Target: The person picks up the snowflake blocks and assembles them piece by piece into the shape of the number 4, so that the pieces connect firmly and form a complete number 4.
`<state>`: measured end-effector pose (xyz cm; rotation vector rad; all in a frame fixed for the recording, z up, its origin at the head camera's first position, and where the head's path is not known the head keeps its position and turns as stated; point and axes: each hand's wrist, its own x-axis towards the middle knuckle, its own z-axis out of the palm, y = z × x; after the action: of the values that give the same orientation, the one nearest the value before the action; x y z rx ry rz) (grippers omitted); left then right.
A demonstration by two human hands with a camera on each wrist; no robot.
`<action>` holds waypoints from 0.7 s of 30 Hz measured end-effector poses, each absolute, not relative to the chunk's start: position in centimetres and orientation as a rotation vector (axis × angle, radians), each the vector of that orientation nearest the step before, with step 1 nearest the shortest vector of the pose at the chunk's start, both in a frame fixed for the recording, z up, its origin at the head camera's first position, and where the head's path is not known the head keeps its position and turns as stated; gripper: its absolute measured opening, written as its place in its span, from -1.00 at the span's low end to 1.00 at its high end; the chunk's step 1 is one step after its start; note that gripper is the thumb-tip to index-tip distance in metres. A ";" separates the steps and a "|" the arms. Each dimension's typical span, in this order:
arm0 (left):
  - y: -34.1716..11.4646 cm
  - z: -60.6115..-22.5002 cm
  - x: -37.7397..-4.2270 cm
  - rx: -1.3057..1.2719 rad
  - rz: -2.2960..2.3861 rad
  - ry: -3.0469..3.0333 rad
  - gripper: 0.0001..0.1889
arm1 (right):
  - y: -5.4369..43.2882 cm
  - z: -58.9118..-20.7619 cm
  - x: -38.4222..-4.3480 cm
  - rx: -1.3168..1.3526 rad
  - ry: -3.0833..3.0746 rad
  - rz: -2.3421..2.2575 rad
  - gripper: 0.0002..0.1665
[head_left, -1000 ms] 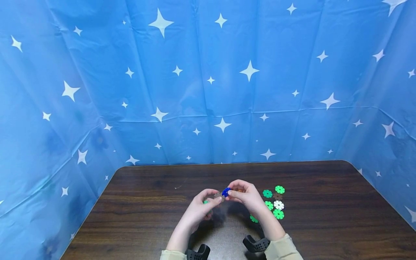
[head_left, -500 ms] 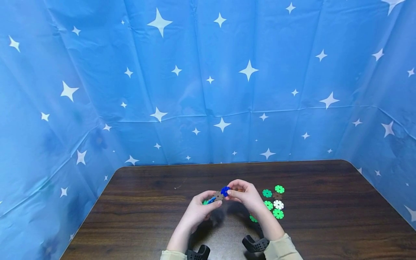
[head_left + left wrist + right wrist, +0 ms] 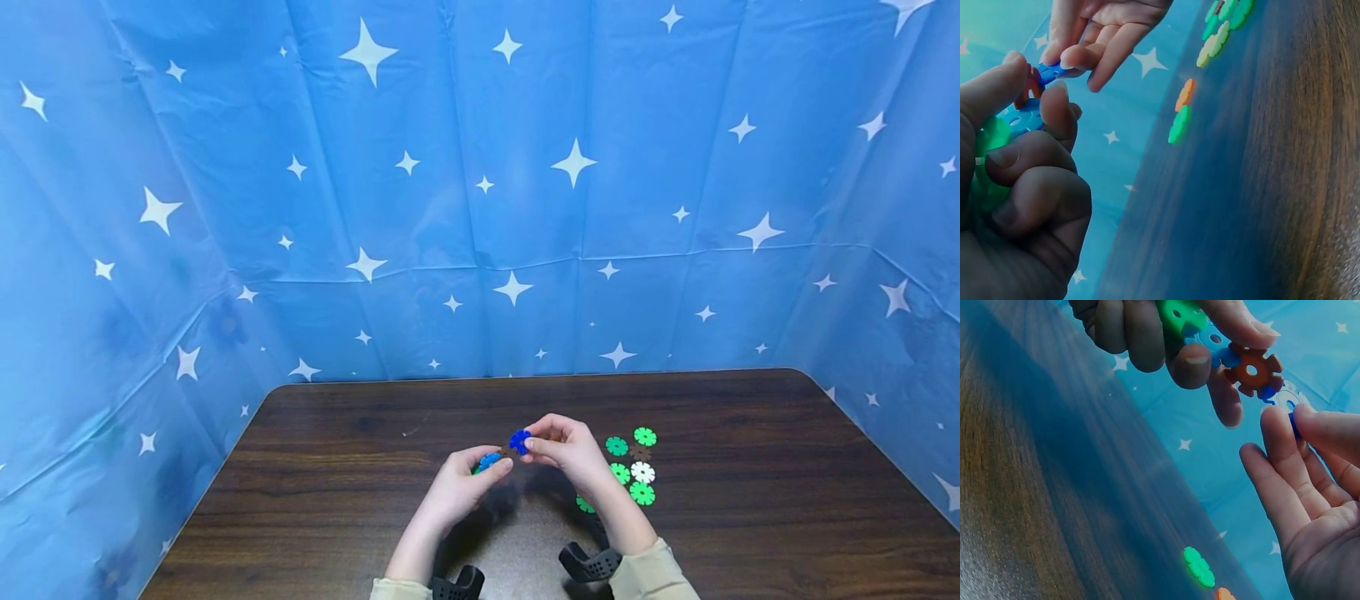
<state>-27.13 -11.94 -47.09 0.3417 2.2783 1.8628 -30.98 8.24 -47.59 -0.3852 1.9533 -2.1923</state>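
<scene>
In the head view my left hand (image 3: 457,487) grips a short chain of notched plastic snowflake discs above the table. The chain holds a green disc (image 3: 1179,315), a light blue disc (image 3: 1213,339) and a brown disc (image 3: 1252,370), slotted together. Thumb and index finger of my right hand (image 3: 568,454) pinch a dark blue disc (image 3: 518,442). Its rim meets the brown disc's rim; how deep the notches sit in each other I cannot tell. The left fingers partly cover the green disc.
On the brown table (image 3: 337,475), right of my hands, lie several loose discs, among them a white disc (image 3: 642,472) and a dark brown disc (image 3: 641,452). An orange disc (image 3: 1184,95) lies beside a bright green disc (image 3: 1179,124). A blue starred curtain (image 3: 450,225) surrounds the table.
The chain has turned in my left hand: the light blue disc now shows its face, while the brown one shows less. The dark blue disc has turned more face-on. Both hands stay nearly in place.
</scene>
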 end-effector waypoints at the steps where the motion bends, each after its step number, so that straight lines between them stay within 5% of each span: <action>1: -12.0 -47.1 -27.2 0.351 1.862 2.278 -0.56 | 8.3 -47.6 -31.0 -0.384 1.949 -2.195 -0.79; 21: -11.8 -47.3 -27.2 0.301 1.928 2.119 -0.53 | 7.9 -47.2 -30.9 -0.370 1.998 -2.161 -0.74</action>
<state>-27.19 -11.78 -47.30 0.3014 2.1194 1.9281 -30.86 7.90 -47.20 -0.3696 1.9982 -2.1606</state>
